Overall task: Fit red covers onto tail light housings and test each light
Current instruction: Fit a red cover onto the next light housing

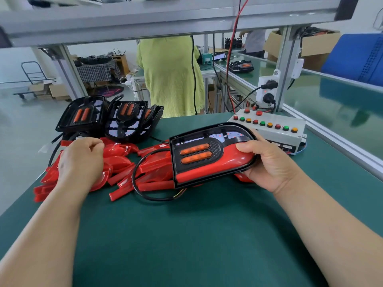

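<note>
On the green worktop (186, 235), two hands are working. The right hand (269, 162) is gripping one tail light housing (203, 154) by its rounded end, its thumb pressing on the fitted red cover (228, 160) and its fingers (254, 134) wrapping behind. The left hand (80, 160) is curling its fingers onto a pile of loose red covers (149, 168); whether it is grasping one is unclear. Farther back, three bare housings (83, 114) are lying at the left, and one control box (275, 133) is showing nine buttons (262, 123) in a row.

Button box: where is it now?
Head view, far right of the green mat: the button box sits just behind the right hand, which grips the tail light.
</note>
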